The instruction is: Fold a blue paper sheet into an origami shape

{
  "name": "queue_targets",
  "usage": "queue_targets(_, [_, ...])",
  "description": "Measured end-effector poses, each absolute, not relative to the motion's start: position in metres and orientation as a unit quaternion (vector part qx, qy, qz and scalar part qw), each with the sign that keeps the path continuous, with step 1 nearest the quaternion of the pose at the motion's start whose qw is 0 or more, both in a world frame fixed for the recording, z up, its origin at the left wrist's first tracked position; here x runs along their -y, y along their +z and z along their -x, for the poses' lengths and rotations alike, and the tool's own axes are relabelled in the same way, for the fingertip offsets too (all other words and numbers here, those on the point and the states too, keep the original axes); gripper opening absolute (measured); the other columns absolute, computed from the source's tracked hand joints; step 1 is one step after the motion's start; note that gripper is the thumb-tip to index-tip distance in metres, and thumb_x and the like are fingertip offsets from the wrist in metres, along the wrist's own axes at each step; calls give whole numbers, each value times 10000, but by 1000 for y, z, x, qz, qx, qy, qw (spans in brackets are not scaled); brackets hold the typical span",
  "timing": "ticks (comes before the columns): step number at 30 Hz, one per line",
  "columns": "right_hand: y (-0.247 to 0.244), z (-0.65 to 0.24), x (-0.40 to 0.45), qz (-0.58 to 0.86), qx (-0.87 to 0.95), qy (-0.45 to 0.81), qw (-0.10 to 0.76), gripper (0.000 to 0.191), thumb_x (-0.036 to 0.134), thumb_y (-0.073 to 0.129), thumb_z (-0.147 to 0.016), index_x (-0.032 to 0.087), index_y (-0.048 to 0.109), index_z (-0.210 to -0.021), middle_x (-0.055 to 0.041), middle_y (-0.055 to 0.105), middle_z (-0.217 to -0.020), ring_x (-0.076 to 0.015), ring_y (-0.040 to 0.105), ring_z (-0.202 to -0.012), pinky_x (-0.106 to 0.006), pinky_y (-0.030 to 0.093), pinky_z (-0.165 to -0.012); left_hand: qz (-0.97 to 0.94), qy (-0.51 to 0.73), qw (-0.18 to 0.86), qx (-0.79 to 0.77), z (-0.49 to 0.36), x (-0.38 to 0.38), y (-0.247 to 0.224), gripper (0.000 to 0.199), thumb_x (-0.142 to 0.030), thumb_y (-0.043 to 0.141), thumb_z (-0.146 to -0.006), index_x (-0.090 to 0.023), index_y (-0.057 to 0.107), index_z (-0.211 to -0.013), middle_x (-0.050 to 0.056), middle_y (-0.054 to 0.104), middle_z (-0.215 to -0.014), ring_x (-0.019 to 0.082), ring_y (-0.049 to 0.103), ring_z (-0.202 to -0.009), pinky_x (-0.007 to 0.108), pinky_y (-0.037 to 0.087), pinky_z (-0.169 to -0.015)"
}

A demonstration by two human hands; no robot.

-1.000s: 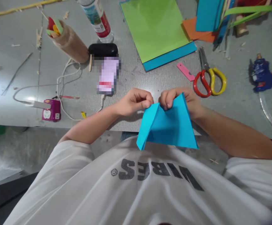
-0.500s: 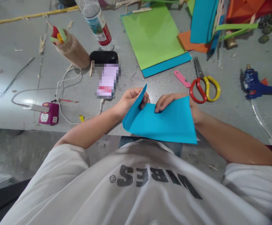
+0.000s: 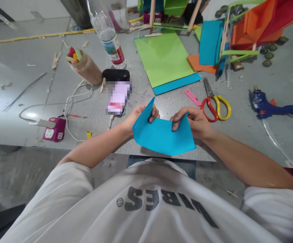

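Note:
A sheet of blue paper (image 3: 161,138) is held between both hands above the table's front edge, its left and right ends bent upward. My left hand (image 3: 146,113) is closed on its left part, with some fingers behind the raised flap. My right hand (image 3: 189,121) grips the right part, its fingertips pressing on the inner face near the right bend. Just beyond the right hand lie red-and-yellow-handled scissors (image 3: 215,106) and a pink cutter (image 3: 193,98). Farther back, a green sheet (image 3: 165,60) rests over another blue one.
A phone (image 3: 118,98) with a cable, a black case (image 3: 116,75), a water bottle (image 3: 113,49) and a cardboard cup (image 3: 87,69) stand to the left. A purple power block (image 3: 54,129) is near the front edge. At right lie a blue glue gun (image 3: 267,104) and orange paper pieces (image 3: 254,28).
My right hand has bent the right end of the blue paper upward, where it was flat before. The camera view has tilted up, showing more of the table's far side.

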State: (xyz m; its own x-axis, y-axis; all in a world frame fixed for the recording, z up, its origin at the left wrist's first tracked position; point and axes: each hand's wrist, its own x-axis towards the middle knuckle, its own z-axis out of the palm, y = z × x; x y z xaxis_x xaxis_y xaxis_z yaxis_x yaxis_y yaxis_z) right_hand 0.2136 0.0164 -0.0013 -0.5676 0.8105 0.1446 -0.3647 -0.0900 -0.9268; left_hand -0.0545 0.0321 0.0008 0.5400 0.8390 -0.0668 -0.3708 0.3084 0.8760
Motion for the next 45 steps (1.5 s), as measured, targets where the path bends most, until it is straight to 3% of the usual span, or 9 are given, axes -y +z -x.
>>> queue_targets(7, [0,-215,-19,209,527,706,424,339,570,1052,-1086,258,920,-1099,-32,886,-869,-202,834,-807,-314,643,-746,-451,406,744,-279,56,-28,0,819,-893,1037,-911,-250,555,-752,-49,486,-618,126,492,-609,284,429,-626])
queue_targets(12, [6,-206,-15,244,510,703,433,427,646,1084,-1023,270,886,-979,-36,835,-916,-192,714,-772,-338,615,-707,-520,406,662,-356,58,-19,5,761,-889,1086,-882,-233,705,-813,-51,550,-630,102,447,-546,272,332,-535])
queue_targets(15, [5,-204,-12,241,511,708,424,425,632,1051,-1060,278,857,-928,-36,792,-958,-177,637,-732,-342,582,-664,-569,414,605,-373,60,-17,8,708,-836,1114,-873,-217,778,-809,-4,682,-705,121,541,-621,279,390,-574])
queue_targets(21, [3,-211,-11,249,569,662,420,364,613,1004,-1103,300,895,-952,-109,848,-1275,-239,748,-999,-386,642,-788,-686,408,446,-406,66,-18,5,402,-564,923,-1126,-231,849,-913,14,756,-792,140,553,-662,312,425,-636])
queue_targets(25, [0,-215,-9,289,641,574,420,233,527,1008,-1107,335,951,-989,-131,872,-1335,-325,797,-1225,-476,695,-938,-745,444,335,-369,69,-18,0,268,-462,879,-1147,-256,836,-981,64,793,-979,193,640,-794,355,531,-741])
queue_targets(31, [-1,-210,2,335,692,465,439,91,485,1000,-1114,398,993,-1087,-98,894,-1307,-316,789,-1036,-530,703,-917,-771,429,287,-373,69,-3,-1,285,-476,794,-1227,-255,805,-1048,173,880,-1380,238,765,-977,425,643,-869])
queue_targets(35, [0,-205,5,292,718,457,436,64,430,993,-1138,413,975,-1196,-60,913,-1119,-290,813,-934,-479,689,-832,-775,483,251,-322,63,5,-5,213,-407,820,-1250,-257,785,-1103,135,898,-1313,225,840,-1044,381,676,-870])
queue_targets(39, [-3,-203,5,244,751,410,457,97,414,993,-1151,379,939,-1225,-19,908,-1019,-242,814,-822,-409,653,-700,-775,530,240,-244,59,4,-13,326,-563,833,-1259,-245,784,-1206,120,877,-1264,219,863,-1058,354,690,-832])
queue_targets(45, [0,-202,4,237,758,339,505,245,515,1054,-1103,362,939,-1256,-19,887,-993,-215,771,-745,-379,593,-597,-803,491,285,-181,62,-3,-19,518,-703,890,-1191,-236,750,-1368,184,845,-1451,308,885,-1309,451,750,-999])
